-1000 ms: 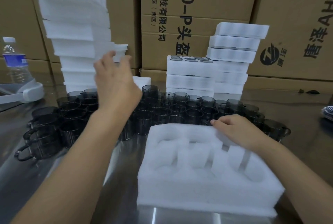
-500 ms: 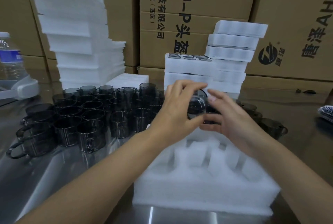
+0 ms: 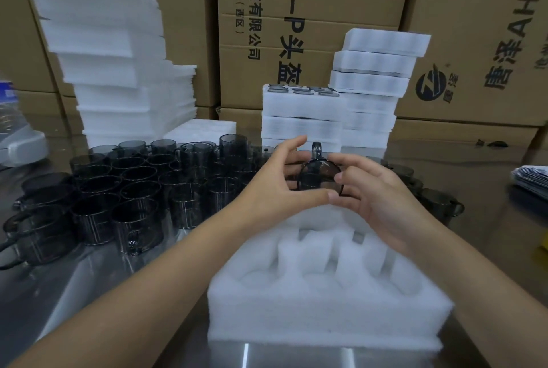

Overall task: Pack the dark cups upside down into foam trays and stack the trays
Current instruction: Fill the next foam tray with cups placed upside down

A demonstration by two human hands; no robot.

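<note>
Dark cup point(image 3: 318, 173) sits pinched between left hand point(image 3: 277, 187) and right hand point(image 3: 375, 192).

The left hand point(image 3: 275, 187) and right hand point(image 3: 376, 192) grip one dark cup point(image 3: 318, 175) between them, handle up, over the far end of an empty foam tray point(image 3: 326, 302). More loose cups point(image 3: 133, 189) crowd the metal surface point(image 3: 89, 293) to the left.

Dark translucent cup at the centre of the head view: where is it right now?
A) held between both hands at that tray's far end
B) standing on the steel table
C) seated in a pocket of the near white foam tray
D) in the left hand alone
A: the left hand and right hand both grip the dark translucent cup, beyond the white foam tray, whose visible pockets are empty.
</note>
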